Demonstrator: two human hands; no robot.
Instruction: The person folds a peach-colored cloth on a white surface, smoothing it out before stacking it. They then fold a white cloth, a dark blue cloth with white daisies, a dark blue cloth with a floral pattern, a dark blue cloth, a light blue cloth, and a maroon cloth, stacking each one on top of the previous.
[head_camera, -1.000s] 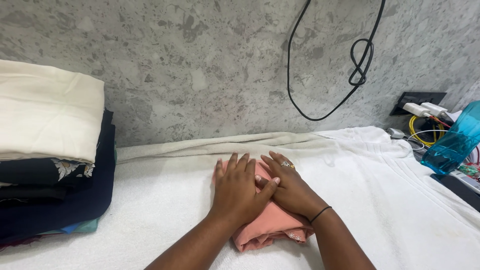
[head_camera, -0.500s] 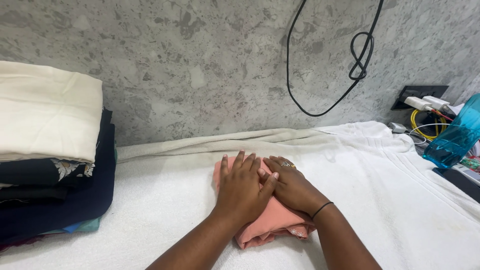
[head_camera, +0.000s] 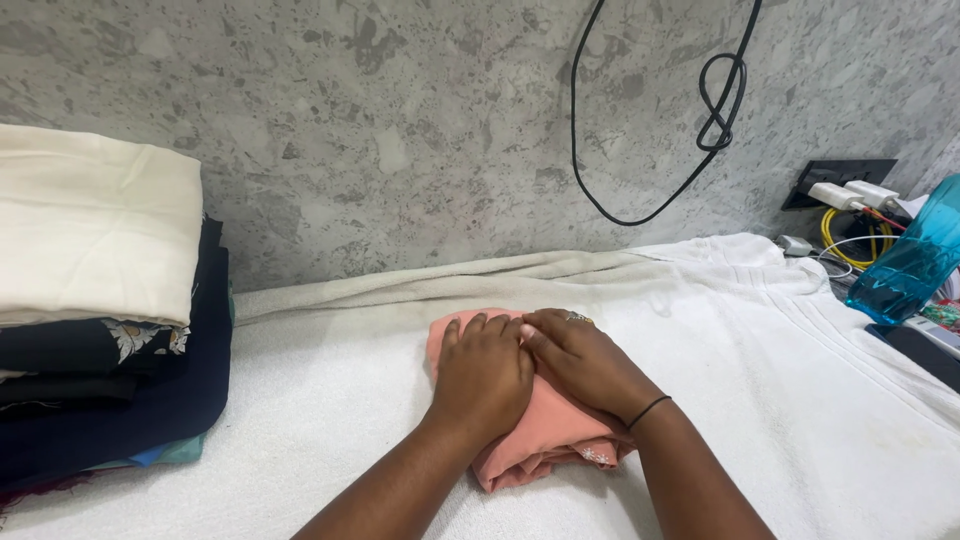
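While both hands lie flat, fingers spread and gripping nothing, the left hand (head_camera: 483, 375) and right hand (head_camera: 583, 362) press side by side on the pink cloth (head_camera: 540, 440). It lies folded on the white towel (head_camera: 330, 400). 1 stack of clothes (head_camera: 95, 300) sits far left.

Folded clothes stack (head_camera: 95, 300) left; black cable (head_camera: 700, 110) on wall; blue bottle (head_camera: 915, 260) right.
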